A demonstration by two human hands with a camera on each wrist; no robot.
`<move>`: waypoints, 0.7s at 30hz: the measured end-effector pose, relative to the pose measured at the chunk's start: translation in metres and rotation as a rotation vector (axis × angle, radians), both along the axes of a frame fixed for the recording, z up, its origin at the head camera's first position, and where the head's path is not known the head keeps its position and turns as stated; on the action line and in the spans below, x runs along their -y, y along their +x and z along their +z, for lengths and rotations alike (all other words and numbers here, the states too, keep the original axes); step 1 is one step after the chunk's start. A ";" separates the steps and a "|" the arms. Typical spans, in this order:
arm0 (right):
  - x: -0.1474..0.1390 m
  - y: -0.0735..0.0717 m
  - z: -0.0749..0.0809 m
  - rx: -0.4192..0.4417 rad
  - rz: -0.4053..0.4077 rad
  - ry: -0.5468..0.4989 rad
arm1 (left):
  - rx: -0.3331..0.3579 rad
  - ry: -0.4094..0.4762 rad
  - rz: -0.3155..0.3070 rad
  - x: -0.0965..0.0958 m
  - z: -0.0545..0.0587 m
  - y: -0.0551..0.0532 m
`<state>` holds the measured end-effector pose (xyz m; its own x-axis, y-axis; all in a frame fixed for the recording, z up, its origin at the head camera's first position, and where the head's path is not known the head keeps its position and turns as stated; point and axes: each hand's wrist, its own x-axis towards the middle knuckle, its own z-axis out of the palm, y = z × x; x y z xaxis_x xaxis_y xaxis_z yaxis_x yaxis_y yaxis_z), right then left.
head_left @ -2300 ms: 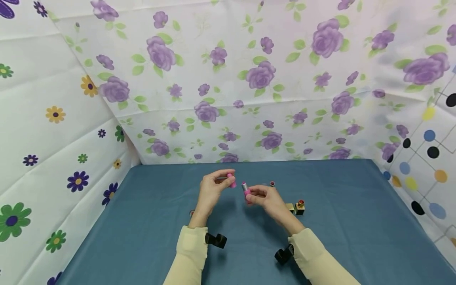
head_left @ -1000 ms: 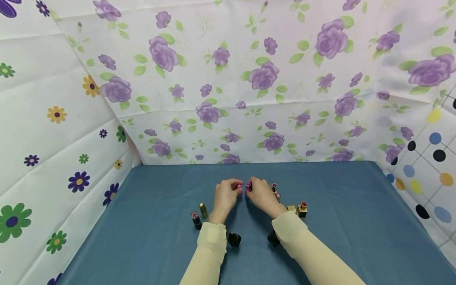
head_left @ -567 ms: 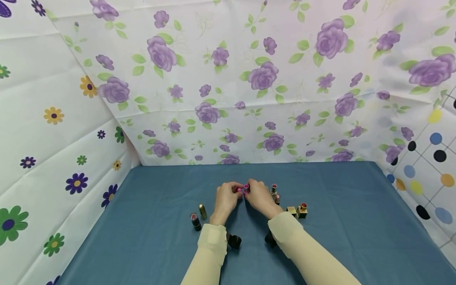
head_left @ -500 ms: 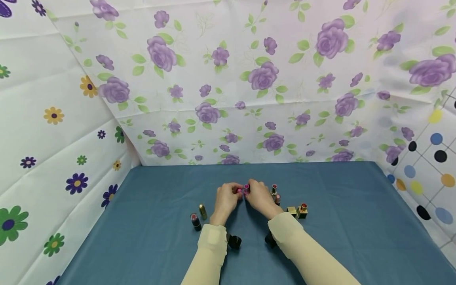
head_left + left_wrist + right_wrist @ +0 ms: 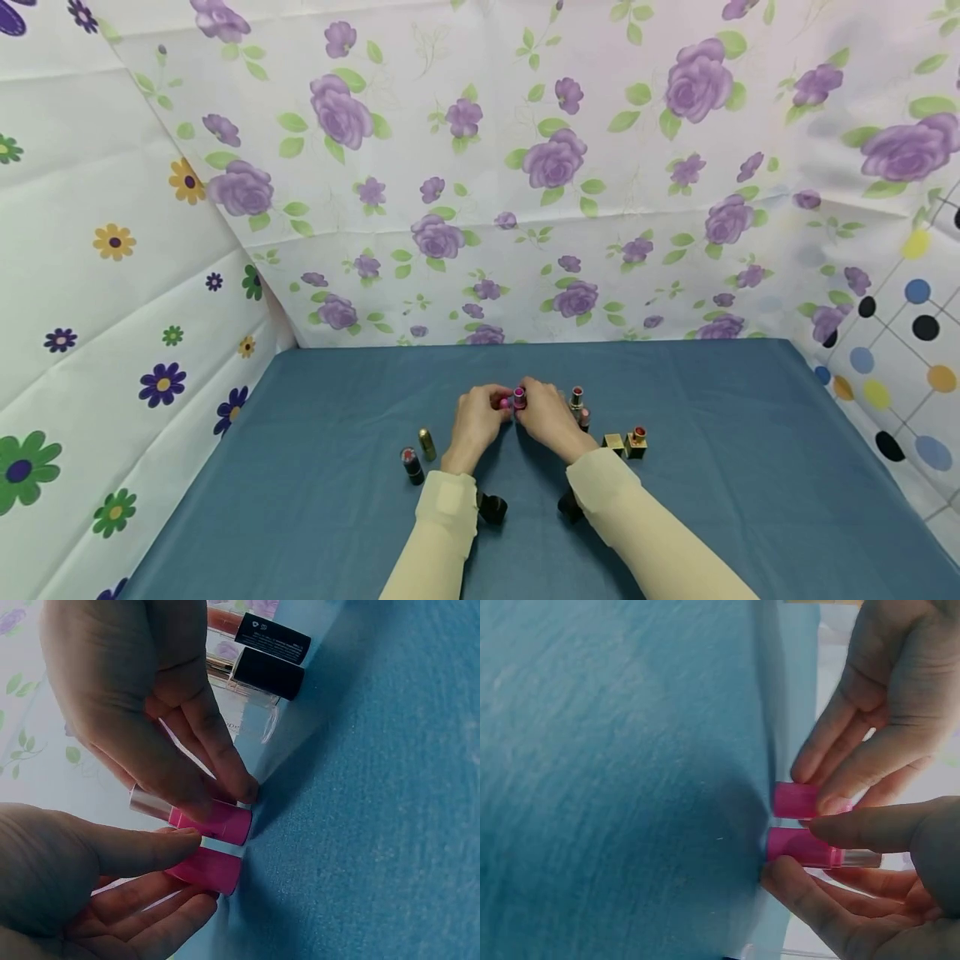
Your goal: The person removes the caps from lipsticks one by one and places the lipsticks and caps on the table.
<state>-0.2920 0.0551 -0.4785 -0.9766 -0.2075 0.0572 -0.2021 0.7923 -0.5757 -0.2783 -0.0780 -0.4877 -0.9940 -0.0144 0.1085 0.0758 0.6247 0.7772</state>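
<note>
A pink lipstick cap (image 5: 206, 870) stands on the blue cloth, pinched between thumb and fingers of my left hand (image 5: 474, 421). Close beside it is an uncapped pink lipstick (image 5: 799, 846) with a silver collar (image 5: 148, 803), upright with its base at the cloth. My right hand (image 5: 547, 419) holds this lipstick by its pink base, thumb and fingers on opposite sides. From the head view I look down into the collar (image 5: 519, 393). Only a narrow gap parts cap and lipstick in both wrist views.
Right of my hands stand two black-based lipsticks (image 5: 274, 637) and a clear cap (image 5: 259, 712). Nearer are a gold square cap (image 5: 613, 442) and a gold square lipstick (image 5: 636, 445). Left of my left wrist are a black lipstick (image 5: 412, 467) and a gold round-topped cap (image 5: 427, 445).
Both hands have come down from above the cloth and closer together, setting the pink cap and lipstick side by side on it. Over the last half second they have hardly moved.
</note>
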 end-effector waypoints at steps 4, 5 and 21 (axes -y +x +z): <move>-0.003 0.004 0.006 0.013 0.010 -0.037 | 0.006 0.006 -0.007 0.001 0.002 0.000; -0.004 0.006 0.007 0.017 0.015 -0.047 | 0.008 0.013 -0.007 0.001 0.003 0.001; -0.027 0.020 0.033 -0.033 0.059 -0.337 | -0.052 -0.004 -0.028 0.004 0.038 0.012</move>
